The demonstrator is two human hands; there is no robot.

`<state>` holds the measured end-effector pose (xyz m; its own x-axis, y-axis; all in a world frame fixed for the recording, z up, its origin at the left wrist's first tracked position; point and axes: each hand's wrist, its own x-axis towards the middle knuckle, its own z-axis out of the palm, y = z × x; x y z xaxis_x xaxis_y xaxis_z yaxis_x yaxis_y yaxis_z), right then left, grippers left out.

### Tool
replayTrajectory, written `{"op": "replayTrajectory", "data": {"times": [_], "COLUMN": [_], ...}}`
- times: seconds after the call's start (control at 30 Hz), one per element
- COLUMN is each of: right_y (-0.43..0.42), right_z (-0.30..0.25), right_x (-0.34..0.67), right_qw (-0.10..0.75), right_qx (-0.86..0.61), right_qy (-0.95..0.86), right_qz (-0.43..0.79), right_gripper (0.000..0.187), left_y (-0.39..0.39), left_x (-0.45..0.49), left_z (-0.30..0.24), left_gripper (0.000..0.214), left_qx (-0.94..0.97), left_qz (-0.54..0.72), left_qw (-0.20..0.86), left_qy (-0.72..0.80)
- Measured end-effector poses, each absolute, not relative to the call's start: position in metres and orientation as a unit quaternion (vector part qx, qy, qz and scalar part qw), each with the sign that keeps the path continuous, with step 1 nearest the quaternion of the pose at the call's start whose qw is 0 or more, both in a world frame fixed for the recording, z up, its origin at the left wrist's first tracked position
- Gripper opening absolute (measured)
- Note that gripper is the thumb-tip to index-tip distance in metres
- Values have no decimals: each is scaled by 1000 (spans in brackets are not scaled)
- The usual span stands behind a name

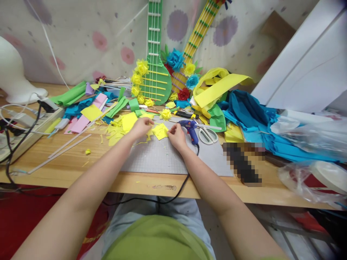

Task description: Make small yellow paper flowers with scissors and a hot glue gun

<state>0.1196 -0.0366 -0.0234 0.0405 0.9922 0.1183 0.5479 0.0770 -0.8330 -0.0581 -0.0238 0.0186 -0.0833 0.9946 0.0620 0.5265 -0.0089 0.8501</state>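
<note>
Over the grey cutting mat (151, 162), my right hand (176, 137) pinches the right edge of a small yellow paper square (161, 131). My left hand (142, 127) is beside the square's left side, fingers curled together; anything between them is too small to make out. Under and left of that hand lie yellow paper pieces (115, 135). A yellow paper flower (165, 114) sits just behind the square. Close to my right hand is a blue glue gun (192, 131), its cord running off the table front. White-handled scissors (208, 136) lie right of it.
A green paper guitar (159, 81) and a yellow one (193, 39), both flower-trimmed, lean at the back. Blue crepe paper (249, 108) and plastic bags crowd the right. A power strip (32, 130) with cables, a white foam head (13, 76) and thin strips (59, 153) occupy the left.
</note>
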Motion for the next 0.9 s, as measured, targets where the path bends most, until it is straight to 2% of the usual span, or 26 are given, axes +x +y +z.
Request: {"op": "replayTrajectory", "data": {"times": [0.2,0.33,0.5,0.63,0.73,0.83,0.9], "right_y": [-37,-36,-37,-37,-37,-37,-37], "right_z": [-22,-23,-21,-20,-21,-21,-21], "right_x": [120,120,120,120,120,120,120], "right_qw": [375,372,369,368,369,366,366], "right_qx": [-615,-619,-619,-619,-620,-622,-622], "right_qy": [-628,-628,-627,-627,-625,-625,-627], "right_qz": [295,291,295,297,297,297,294], "right_gripper": [23,23,24,23,24,24,24], "left_y": [-20,-16,-12,-19,-31,-48,-59], "left_x": [-21,-24,-36,-51,-71,-99,-120], "left_z": [-3,-5,-2,16,41,64,72], "left_gripper": [26,26,21,11,16,16,13], "left_qx": [719,722,667,538,476,459,457], "left_qz": [198,178,300,425,412,398,421], "left_qw": [107,81,184,410,575,584,527], "left_qy": [657,663,657,602,524,538,580]}}
